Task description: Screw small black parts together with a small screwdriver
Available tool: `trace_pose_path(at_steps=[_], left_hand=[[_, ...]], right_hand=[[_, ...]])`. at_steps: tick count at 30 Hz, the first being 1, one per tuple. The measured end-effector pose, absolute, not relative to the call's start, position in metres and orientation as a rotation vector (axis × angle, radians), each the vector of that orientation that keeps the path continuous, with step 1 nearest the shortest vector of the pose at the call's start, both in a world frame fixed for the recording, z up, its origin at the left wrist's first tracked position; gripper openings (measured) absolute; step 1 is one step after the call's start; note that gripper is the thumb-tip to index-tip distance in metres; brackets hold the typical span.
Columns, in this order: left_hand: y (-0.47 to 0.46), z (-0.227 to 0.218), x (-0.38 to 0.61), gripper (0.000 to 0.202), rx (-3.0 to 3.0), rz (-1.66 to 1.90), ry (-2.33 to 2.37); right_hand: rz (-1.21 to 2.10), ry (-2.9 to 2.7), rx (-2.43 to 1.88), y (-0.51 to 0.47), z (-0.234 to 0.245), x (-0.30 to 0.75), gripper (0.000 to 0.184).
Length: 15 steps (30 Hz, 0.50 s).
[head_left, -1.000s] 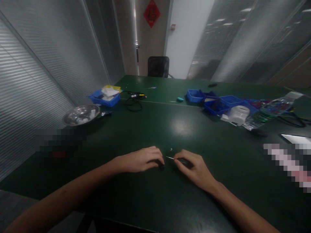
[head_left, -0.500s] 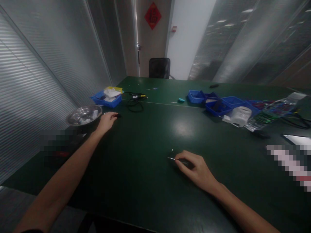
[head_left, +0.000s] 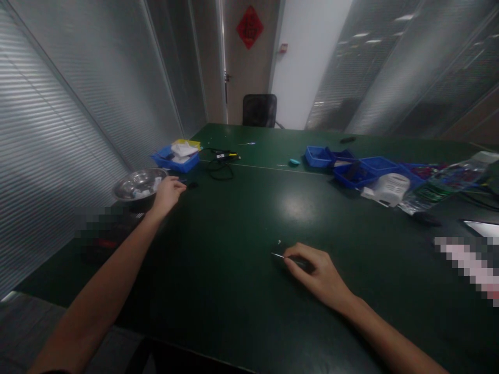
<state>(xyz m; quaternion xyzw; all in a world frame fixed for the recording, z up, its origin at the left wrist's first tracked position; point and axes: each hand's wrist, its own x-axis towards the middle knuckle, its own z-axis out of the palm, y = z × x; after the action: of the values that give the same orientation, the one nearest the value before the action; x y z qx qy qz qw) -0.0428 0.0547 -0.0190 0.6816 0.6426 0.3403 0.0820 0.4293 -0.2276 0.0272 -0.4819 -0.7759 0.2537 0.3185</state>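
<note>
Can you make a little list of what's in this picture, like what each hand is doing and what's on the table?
Place: dark green table
Left: left hand lies by the metal bowl; a small dark piece sits just past its fingertips
Right: right hand pinches a thin tool, metal tip pointing left
By the tip: tiny white speck
Also on table: blue tray with white things, black cable, more blue trays, white device
Far end: black chair
</note>
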Motion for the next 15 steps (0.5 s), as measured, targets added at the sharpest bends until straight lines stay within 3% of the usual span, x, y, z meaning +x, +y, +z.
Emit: trace_pose_path(at_steps=[15], left_hand=[[0.026, 0.004, -0.019, 0.030, 2.020, 1.165, 1.727]], right_hand=[[0.682, -2.046, -1.250, -0.227, 0.029, 0.428, 0.015]])
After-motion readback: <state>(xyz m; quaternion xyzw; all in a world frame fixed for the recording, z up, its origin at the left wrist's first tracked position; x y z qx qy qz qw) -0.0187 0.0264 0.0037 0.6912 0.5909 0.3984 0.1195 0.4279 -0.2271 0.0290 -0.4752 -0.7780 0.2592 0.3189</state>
